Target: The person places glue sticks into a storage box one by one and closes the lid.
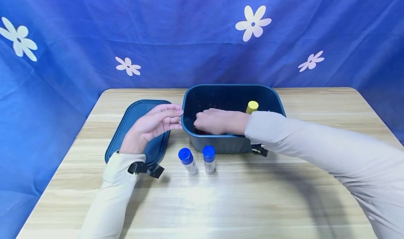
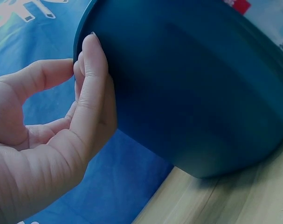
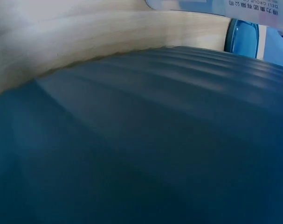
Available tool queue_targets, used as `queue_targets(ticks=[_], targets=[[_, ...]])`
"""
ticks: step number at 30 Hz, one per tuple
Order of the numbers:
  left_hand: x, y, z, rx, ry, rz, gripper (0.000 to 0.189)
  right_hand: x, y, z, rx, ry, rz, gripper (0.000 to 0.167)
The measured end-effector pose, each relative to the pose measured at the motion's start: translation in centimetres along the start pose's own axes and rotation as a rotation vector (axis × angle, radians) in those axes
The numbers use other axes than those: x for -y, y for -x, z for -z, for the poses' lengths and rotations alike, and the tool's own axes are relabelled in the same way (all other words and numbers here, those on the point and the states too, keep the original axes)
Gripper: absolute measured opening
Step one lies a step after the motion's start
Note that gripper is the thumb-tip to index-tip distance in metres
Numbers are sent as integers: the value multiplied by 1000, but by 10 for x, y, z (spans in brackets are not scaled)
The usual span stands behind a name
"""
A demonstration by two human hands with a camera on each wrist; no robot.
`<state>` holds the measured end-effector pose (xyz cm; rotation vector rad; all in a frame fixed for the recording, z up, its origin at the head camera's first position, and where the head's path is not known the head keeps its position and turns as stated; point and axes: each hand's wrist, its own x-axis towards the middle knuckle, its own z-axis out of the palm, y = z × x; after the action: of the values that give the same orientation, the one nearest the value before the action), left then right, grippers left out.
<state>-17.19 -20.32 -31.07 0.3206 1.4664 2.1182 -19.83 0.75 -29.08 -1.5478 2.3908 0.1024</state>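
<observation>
A dark blue plastic bin (image 1: 221, 146) stands at the back of the table. My left hand (image 1: 154, 123) pinches its left rim; in the left wrist view the thumb meets the edge and the other fingers lie along the outer wall. Reaching over the front rim, my right hand (image 1: 213, 121) is down inside the bin at the left. Its fingertips are hidden, so whether they hold anything does not show. A yellow-capped cylinder (image 1: 252, 107) rises inside the bin, partly behind the right wrist. Two small clear tubes with blue caps, the left one (image 1: 189, 163) and the right one (image 1: 209, 160), stand before the bin.
A dark blue lid (image 1: 118, 142) lies flat at the left, partly under the left hand. Behind the wooden table (image 1: 236, 204) hangs a blue cloth (image 1: 189, 39) with white flowers. The bin's wall fills most of the right wrist view.
</observation>
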Motion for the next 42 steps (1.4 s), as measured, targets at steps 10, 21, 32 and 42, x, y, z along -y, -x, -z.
queue_targets(ticks=[10, 21, 32, 42], targets=[[-2, -2, 2, 3, 16, 0, 29, -4, -7, -5, 43, 87, -18, 20], [-1, 1, 2, 27, 25, -16, 28, 2, -12, -9, 108, 128, 3, 23], [-2, 1, -3, 21, -7, -6, 30, 5, -14, -10, 189, 204, -11, 24], [-2, 0, -3, -29, 16, 12, 29, 3, -16, 4, 127, 279, 28, 16]])
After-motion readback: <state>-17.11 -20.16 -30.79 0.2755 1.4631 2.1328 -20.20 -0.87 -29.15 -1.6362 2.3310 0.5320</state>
